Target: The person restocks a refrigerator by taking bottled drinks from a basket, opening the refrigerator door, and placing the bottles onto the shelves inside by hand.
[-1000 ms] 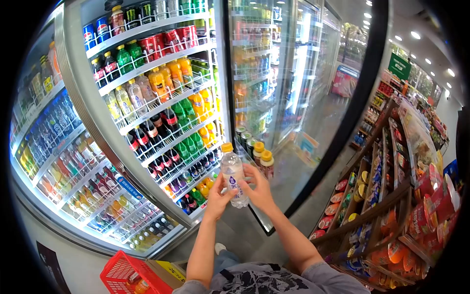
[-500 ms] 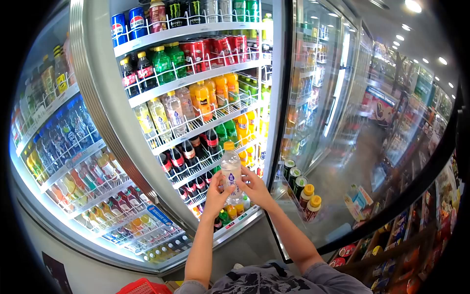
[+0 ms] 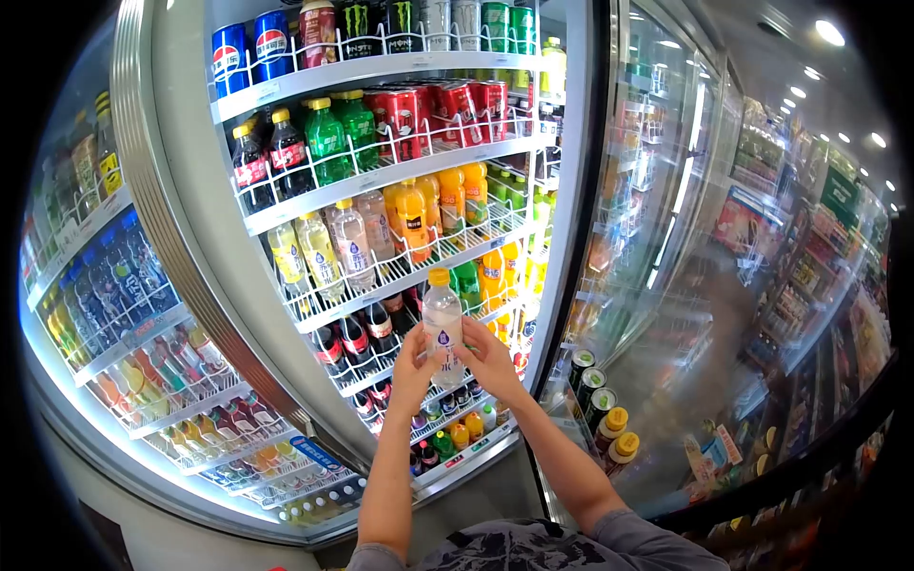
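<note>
A clear soda bottle [image 3: 443,319] with a yellow cap and a label with a purple drop is held upright between both hands, in front of the fridge shelves. My left hand [image 3: 415,366] grips its left side, and my right hand [image 3: 490,362] closes on its right side, thumbs toward the label. Similar clear bottles [image 3: 352,249] stand on the middle shelf [image 3: 400,271], left of orange juice bottles [image 3: 411,217]. Behind the held bottle are cola bottles [image 3: 354,335] on the shelf below.
Red cans [image 3: 395,119] and green bottles [image 3: 327,141] fill the shelf above, with Pepsi cans [image 3: 271,46] on top. The open glass door [image 3: 666,285] stands at the right. Several cans and yellow-capped containers [image 3: 609,428] sit beside it. Another stocked fridge [image 3: 124,324] is at left.
The view has shifted, so shelves appear larger and lower. Both hands still hold the bottle upright, nearly in the same place in view. The red basket at the bottom left has mostly left view.
</note>
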{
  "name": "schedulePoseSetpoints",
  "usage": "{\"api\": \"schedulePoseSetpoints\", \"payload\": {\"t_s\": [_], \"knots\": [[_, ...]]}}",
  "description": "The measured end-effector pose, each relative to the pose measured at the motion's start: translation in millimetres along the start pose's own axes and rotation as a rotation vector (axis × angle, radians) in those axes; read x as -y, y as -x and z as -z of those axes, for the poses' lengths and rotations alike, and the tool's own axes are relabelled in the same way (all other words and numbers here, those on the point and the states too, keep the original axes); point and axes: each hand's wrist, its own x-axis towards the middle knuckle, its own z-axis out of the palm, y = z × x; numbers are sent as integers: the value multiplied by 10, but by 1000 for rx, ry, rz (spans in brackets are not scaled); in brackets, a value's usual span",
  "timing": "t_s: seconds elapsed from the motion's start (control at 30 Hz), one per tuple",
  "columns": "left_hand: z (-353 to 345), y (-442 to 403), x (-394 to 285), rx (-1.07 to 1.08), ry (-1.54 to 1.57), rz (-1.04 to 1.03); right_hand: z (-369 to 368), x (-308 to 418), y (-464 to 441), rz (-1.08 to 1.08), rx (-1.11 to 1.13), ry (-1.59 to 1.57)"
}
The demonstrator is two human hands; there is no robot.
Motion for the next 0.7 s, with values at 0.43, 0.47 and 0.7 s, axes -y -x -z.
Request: {"api": "schedulePoseSetpoints", "payload": {"t_s": [0.43, 0.47, 0.7], "knots": [[524, -1329, -772, -159, -511, -323, -262, 234, -1667, 343, -15, 358], [538, -1431, -830, -190, -528, -384, -278, 171, -1810, 387, 0, 284], [745, -1842, -630, -361, -837, -559, -336, -139, -2331, 400, 42, 406]]}}
